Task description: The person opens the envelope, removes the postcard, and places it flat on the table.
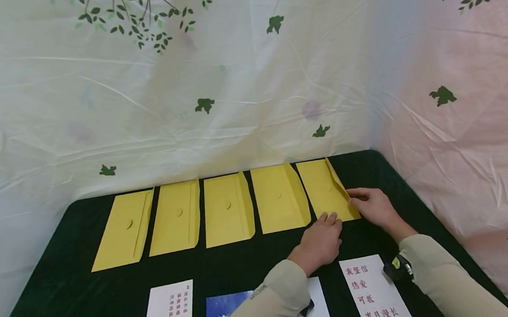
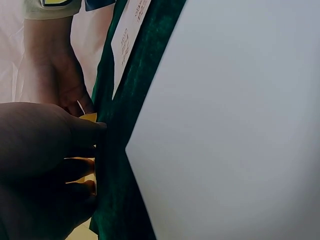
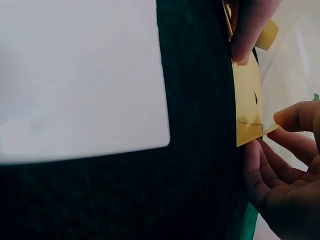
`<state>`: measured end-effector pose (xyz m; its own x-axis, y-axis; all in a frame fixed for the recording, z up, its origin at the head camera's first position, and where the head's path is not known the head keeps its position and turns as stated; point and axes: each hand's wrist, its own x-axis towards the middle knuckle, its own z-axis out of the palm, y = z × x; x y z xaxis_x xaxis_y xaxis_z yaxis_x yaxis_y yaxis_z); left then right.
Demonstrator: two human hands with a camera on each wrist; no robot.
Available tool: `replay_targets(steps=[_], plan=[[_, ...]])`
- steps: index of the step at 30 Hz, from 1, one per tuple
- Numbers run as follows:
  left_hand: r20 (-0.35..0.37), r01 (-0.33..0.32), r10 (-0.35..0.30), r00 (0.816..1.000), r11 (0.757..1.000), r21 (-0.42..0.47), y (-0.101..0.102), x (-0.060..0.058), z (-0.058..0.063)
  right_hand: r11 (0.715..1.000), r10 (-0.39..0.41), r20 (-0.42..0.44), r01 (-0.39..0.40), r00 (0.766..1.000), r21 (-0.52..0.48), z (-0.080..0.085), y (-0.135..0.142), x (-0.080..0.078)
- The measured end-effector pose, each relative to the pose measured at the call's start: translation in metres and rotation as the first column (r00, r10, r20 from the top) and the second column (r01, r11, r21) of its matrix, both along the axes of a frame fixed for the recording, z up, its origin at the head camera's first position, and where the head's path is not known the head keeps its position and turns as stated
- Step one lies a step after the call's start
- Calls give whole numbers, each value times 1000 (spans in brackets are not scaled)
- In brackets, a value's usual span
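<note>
The rightmost yellow envelope [image 1: 322,188] lies on the table with its right-hand flap raised. My right hand [image 1: 374,208] is at that flap; in the right wrist view its thumb and fingers pinch the edge of the envelope [image 3: 247,100]. My left hand [image 1: 319,240] rests its outstretched fingertips on the envelope's near edge. From the left wrist, the left hand [image 2: 45,155] looks dark and covers most of the envelope, with the right hand [image 2: 57,75] beyond it. Next to it on the left lies another yellow envelope [image 1: 279,198].
More yellow envelopes [image 1: 176,215] continue the row leftward on the dark green cloth [image 1: 109,296]. Nearer me lie a white card with red writing [image 1: 371,288], another printed white card [image 1: 169,309], a blue card [image 1: 222,310] and a white sheet [image 1: 319,311]. Leaf-patterned curtain [image 1: 248,80] hangs behind.
</note>
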<state>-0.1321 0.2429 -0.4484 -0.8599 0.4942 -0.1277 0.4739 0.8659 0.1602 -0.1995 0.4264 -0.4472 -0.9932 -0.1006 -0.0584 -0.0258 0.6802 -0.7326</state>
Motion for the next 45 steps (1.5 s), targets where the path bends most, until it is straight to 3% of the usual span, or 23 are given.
replay_targets(steps=[12, 23, 30, 37, 45], plan=[[-5, -7, 7, 1000, 1000, -14, 0, 0, -1, 1000, -26, -10, 26, 1000, -17, 1, 3, 3], [-13, -2, 1, 1000, 1000, -31, -2, 1, 0, 993, -105, -117, 98, 988, -64, -5, 13, 5], [-18, 6, -7, 1000, 999, -35, -4, 1, 0, 994, -112, -130, 113, 985, 1, -2, 10, 2], [-16, -1, 0, 1000, 999, -33, -3, 1, 0, 985, -142, -55, 147, 988, 92, 5, 8, 0], [-18, 3, -4, 1000, 999, -43, -3, 1, -1, 985, -158, 53, 154, 986, 84, 12, 7, -3]])
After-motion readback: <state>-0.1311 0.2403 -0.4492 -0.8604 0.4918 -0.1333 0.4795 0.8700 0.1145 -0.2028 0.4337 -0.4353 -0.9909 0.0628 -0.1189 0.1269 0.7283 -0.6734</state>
